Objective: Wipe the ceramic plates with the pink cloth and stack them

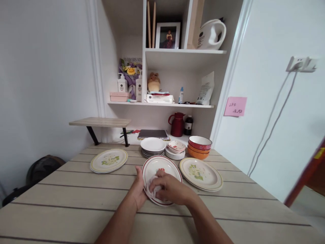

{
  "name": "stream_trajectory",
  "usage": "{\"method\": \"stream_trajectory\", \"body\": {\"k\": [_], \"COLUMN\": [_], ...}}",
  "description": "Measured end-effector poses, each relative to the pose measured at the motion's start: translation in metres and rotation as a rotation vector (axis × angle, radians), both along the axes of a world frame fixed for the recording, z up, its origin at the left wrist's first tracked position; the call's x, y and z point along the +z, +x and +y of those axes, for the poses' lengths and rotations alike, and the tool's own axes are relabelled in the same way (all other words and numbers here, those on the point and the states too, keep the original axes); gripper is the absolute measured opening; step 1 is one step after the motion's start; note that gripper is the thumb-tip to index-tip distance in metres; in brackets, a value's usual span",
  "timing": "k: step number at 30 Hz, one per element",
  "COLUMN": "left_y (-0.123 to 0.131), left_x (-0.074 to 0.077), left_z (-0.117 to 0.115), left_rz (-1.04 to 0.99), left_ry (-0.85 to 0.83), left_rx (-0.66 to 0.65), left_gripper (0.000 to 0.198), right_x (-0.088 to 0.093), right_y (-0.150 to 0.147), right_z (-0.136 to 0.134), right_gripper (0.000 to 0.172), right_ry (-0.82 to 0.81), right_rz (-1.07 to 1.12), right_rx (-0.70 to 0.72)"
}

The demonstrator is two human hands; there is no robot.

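A white plate with a red rim (170, 166) is in front of me, its far side looking slightly raised. My left hand (138, 189) supports it at the left edge, thumb sticking up and the other fingers partly hidden under the plate. Pressed onto the plate's lower left is a crumpled whitish cloth (150, 191), gripped by my right hand (169, 188). Part of the red print in the plate's middle shows above that hand. On the right lie stacked yellow-rimmed plates with a green leaf pattern (203, 174); similar plates (109, 160) lie on the left.
Behind stand a stack of round white plates (153, 144), small dishes (176, 149) and stacked red and orange bowls (199, 148). A red jug (177, 124) and a dark bottle (188, 125) stand farther back. A raised wooden shelf (100, 122) sits at the table's back left.
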State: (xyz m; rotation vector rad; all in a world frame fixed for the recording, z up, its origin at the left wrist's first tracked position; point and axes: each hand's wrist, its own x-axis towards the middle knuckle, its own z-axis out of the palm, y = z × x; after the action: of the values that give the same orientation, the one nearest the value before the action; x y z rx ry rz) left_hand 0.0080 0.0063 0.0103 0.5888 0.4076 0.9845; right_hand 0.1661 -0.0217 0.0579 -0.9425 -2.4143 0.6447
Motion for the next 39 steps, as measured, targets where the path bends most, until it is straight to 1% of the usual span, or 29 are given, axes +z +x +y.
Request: {"method": "stream_trajectory", "body": {"k": [2,4,7,9,11,13,14,16,19,22,26,28,30,33,36,37,39], "left_y": [-0.001,-0.001,-0.001,-0.001,0.0,0.001,0.001,0.003,0.005,0.007,0.006,0.005,0.003,0.0,-0.002,-0.002,-0.003], "left_x": [-0.003,-0.006,-0.01,-0.009,-0.006,-0.003,-0.001,0.001,0.003,0.003,0.003,0.002,0.002,0.001,-0.001,-0.002,-0.004], "left_z": [0.004,0.006,0.007,0.005,0.004,0.002,0.001,0.0,-0.002,-0.003,-0.005,-0.006,-0.006,-0.003,0.001,0.002,0.004], "left_rz": [0.002,0.028,0.092,0.128,0.143,0.149,0.152,0.161,0.157,0.107,0.067,0.071,0.08,0.087,0.06,0.051,0.05], "left_ry": [-0.007,-0.025,-0.028,-0.015,-0.006,0.004,0.014,0.033,0.032,0.039,0.052,0.037,0.012,-0.023,-0.018,-0.014,-0.013], "left_rx": [-0.011,-0.016,0.035,0.076,0.084,0.073,0.073,0.059,0.028,0.015,-0.008,0.008,0.029,0.014,-0.021,-0.023,-0.009], "left_gripper": [0.09,0.09,0.087,0.084,0.078,0.072,0.069,0.067,0.068,0.068,0.069,0.068,0.072,0.081,0.088,0.09,0.091], "right_x": [0.003,0.004,0.002,0.0,-0.002,-0.004,-0.004,-0.005,-0.007,-0.008,-0.006,-0.004,-0.003,-0.002,0.0,0.001,0.002], "right_y": [0.015,0.029,0.043,0.047,0.047,0.044,0.042,0.037,0.027,0.013,-0.01,-0.019,-0.023,-0.017,0.002,0.009,0.023], "right_z": [-0.005,-0.006,0.0,0.006,0.012,0.02,0.024,0.032,0.044,0.05,0.043,0.034,0.024,0.007,-0.005,-0.007,-0.008], "right_gripper": [0.041,0.041,0.039,0.035,0.031,0.029,0.029,0.029,0.03,0.032,0.034,0.033,0.032,0.032,0.036,0.038,0.039], "right_ry": [-0.088,-0.129,-0.088,-0.033,0.027,0.075,0.093,0.138,0.217,0.257,0.25,0.231,0.198,0.123,-0.003,-0.041,-0.082], "right_rz": [-0.068,-0.128,-0.212,-0.251,-0.262,-0.235,-0.209,-0.145,-0.019,0.114,0.213,0.214,0.183,0.08,-0.052,-0.089,-0.153], "right_rx": [0.012,-0.082,-0.376,-0.597,-0.781,-0.911,-0.953,-0.988,-0.95,-0.832,-0.532,-0.386,-0.291,-0.158,-0.032,-0.024,-0.087]}}
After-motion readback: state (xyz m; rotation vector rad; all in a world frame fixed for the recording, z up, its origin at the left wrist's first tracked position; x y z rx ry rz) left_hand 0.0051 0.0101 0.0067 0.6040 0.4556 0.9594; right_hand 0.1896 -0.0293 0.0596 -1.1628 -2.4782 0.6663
